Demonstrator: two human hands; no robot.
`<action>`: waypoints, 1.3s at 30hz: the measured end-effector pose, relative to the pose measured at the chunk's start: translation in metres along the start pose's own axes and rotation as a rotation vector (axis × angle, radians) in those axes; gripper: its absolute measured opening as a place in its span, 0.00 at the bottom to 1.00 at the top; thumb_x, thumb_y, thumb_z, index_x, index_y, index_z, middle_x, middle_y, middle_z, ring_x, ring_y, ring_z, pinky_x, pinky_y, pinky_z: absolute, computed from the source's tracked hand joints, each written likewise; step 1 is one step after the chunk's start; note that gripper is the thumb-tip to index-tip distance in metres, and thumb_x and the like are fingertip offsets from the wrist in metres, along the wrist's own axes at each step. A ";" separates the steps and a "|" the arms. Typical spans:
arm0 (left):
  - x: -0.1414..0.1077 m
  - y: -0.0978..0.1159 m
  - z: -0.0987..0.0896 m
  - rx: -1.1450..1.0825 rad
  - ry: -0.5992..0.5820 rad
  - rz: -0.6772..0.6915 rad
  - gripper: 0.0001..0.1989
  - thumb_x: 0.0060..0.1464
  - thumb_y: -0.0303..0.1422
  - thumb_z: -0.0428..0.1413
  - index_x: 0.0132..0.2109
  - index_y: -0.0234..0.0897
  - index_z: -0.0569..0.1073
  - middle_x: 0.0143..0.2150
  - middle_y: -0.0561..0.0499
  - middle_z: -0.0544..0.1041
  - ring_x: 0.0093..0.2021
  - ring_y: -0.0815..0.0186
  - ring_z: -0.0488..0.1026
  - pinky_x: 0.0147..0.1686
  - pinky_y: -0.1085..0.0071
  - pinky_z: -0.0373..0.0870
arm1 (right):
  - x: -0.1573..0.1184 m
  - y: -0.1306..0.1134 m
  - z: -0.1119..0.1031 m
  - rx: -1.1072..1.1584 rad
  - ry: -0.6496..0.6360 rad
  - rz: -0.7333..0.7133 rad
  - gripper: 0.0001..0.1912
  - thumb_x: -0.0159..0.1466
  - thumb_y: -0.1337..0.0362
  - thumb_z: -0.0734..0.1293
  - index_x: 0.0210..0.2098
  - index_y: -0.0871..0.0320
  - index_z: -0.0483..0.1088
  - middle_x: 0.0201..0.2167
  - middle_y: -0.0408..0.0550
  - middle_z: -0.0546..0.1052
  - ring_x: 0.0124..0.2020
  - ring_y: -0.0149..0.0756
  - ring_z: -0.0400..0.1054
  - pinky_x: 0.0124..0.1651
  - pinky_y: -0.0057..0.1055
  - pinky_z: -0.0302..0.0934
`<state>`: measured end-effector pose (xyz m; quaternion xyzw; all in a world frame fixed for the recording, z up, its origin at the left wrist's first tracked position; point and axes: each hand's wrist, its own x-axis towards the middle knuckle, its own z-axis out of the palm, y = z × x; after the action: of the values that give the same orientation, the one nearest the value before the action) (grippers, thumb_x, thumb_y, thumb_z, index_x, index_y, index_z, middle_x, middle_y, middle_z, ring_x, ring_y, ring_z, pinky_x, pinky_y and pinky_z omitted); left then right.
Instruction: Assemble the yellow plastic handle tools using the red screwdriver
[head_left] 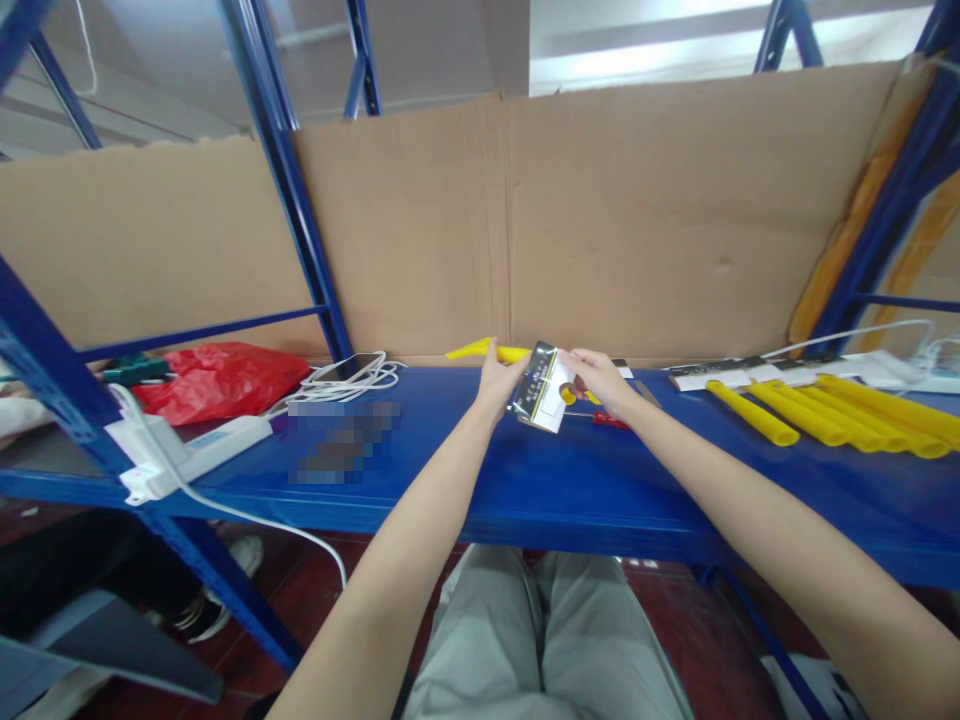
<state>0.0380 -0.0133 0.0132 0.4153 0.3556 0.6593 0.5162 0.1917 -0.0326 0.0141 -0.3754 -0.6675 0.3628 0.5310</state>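
Note:
Above the blue shelf, both hands are closed on a printed black-and-white card (541,385) with yellow material attached. My left hand (499,380) grips the card's left side, and a yellow strip (471,349) sticks out past it to the left. My right hand (600,380) pinches the card's right edge. Just below its fingers shows a small rounded yellow piece (568,395); its exact form is too small to make out. Beneath the right hand, a red handle (609,420) with a thin shaft lies on the shelf.
Several yellow tubes (795,415) with white cards lie at the right. To the left are a red plastic bag (225,380), coiled white cable (367,375) and a power strip (217,445). Cardboard (637,220) backs the blue shelf (570,490). Another person's leg shows lower left.

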 end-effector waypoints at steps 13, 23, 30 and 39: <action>0.008 -0.004 -0.006 0.025 0.303 0.150 0.14 0.47 0.21 0.55 0.39 0.39 0.63 0.34 0.56 0.66 0.31 0.74 0.67 0.32 0.78 0.67 | 0.020 0.010 -0.061 0.042 0.528 0.089 0.11 0.52 0.71 0.64 0.30 0.53 0.56 0.14 0.33 0.61 0.11 0.25 0.55 0.14 0.21 0.48; -0.001 -0.005 -0.001 0.131 0.210 0.094 0.11 0.47 0.22 0.55 0.38 0.38 0.66 0.30 0.56 0.67 0.26 0.74 0.67 0.28 0.79 0.65 | 0.034 0.026 -0.091 0.040 0.584 0.320 0.12 0.58 0.68 0.67 0.27 0.55 0.56 0.19 0.38 0.67 0.16 0.24 0.59 0.20 0.22 0.57; -0.009 -0.001 0.002 0.101 0.138 0.020 0.03 0.53 0.26 0.52 0.34 0.37 0.65 0.24 0.58 0.65 0.21 0.75 0.66 0.21 0.81 0.63 | 0.050 0.033 -0.080 -0.073 0.509 0.412 0.09 0.58 0.75 0.64 0.26 0.58 0.60 0.18 0.40 0.67 0.16 0.24 0.59 0.19 0.22 0.58; -0.013 0.000 0.005 0.121 0.128 -0.014 0.03 0.51 0.25 0.54 0.32 0.36 0.66 0.23 0.58 0.66 0.21 0.75 0.65 0.21 0.80 0.62 | 0.068 0.053 -0.082 -0.098 0.512 0.435 0.10 0.57 0.75 0.65 0.25 0.58 0.60 0.16 0.38 0.63 0.15 0.24 0.57 0.17 0.22 0.58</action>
<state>0.0439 -0.0261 0.0124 0.4001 0.4300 0.6583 0.4708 0.2679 0.0591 0.0112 -0.6129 -0.4332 0.3290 0.5731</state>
